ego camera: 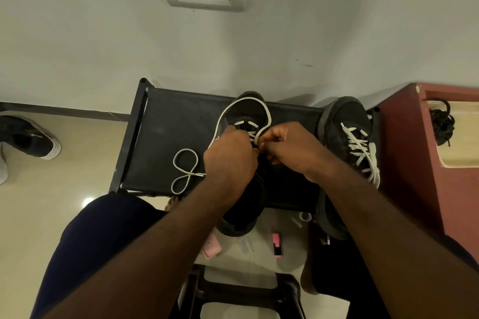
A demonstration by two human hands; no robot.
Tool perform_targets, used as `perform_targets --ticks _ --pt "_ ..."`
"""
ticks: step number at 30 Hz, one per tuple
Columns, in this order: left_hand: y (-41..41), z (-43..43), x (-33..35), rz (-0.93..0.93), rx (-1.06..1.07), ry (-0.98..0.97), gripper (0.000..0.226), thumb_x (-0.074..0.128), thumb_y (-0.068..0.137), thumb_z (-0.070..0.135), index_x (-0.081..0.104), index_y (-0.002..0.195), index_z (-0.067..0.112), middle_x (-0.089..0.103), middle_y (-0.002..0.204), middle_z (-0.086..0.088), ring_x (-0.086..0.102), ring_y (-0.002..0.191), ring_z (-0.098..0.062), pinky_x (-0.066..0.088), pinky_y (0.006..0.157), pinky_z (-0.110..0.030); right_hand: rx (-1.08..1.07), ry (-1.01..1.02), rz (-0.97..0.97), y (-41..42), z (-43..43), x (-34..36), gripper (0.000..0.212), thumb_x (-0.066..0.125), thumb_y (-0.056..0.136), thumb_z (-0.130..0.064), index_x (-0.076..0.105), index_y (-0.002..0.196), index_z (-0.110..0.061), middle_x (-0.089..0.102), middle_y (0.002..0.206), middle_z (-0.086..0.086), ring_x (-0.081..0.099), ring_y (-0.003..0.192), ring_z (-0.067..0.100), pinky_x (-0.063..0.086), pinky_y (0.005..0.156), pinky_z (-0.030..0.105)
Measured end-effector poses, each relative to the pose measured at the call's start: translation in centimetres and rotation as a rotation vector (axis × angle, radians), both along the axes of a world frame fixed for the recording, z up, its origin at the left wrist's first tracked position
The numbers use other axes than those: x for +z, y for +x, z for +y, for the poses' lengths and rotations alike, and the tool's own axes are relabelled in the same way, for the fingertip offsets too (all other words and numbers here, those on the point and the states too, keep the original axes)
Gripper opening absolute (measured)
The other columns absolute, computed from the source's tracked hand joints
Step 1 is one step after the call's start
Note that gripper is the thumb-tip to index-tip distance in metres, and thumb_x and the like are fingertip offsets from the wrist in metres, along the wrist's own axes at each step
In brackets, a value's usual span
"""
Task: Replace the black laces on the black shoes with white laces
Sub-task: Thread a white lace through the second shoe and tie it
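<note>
Our left hand and right hand each pinch the white lace; the black shoe lies beneath them.

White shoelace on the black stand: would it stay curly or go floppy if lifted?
The thin white shoelace probably goes floppy: it lies in loose loops on the black fabric-topped stand. Being so thin, it's likely very light. A push would probably just bend it.
</note>
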State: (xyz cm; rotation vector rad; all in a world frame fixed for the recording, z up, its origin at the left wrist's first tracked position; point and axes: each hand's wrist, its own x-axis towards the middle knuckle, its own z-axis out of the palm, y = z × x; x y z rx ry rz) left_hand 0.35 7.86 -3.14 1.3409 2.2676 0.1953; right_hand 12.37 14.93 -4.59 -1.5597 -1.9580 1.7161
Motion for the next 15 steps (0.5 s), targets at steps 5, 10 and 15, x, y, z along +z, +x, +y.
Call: perform_targets --ticks 5,10,15 --pt "-0.6 0.4 0.1 -0.090 -0.057 -0.025 0.022 0.057 0.095 0.028 0.063 0.097 0.007 0.060 0.110 -0.013 0.061 0.094 -0.031 0.046 0.076 -0.036 -0.010 0.069 0.000 0.0 -0.8 -0.5 0.012 0.066 0.090 -0.006 0.070 0.094 -0.017 0.071 0.078 0.005 0.065 0.069 0.016 0.054 0.067 0.034" --pt "-3.1 -1.4 3.2 -0.593 0.003 0.016 0.026 0.060 0.095 0.026 0.068 0.085 0.003 0.063 0.077 -0.007 0.060 0.077 -0.014 0.048 0.071 -0.030 -0.028 0.142 -0.021 -0.1 -2.0 -1.2 0.010 0.066 0.093 -0.015 0.062 0.099 -0.022 0.067 0.083 0.002 0.059 0.065 0.006 0.043 0.059 0.018" --pt "-3.4 -4.4 10.4 -1.606 0.089 0.501 0.019 0.053 0.093 0.020 0.070 0.089 0.015 0.070 0.112 -0.011 0.062 0.118 -0.021 0.043 0.107 -0.031 -0.035 0.310 -0.086 -0.2 -3.3 -0.4 0.024 0.070 0.089 -0.028 0.060 0.110 -0.022 0.062 0.086 -0.002 0.059 0.079 0.011 0.048 0.075 0.026"
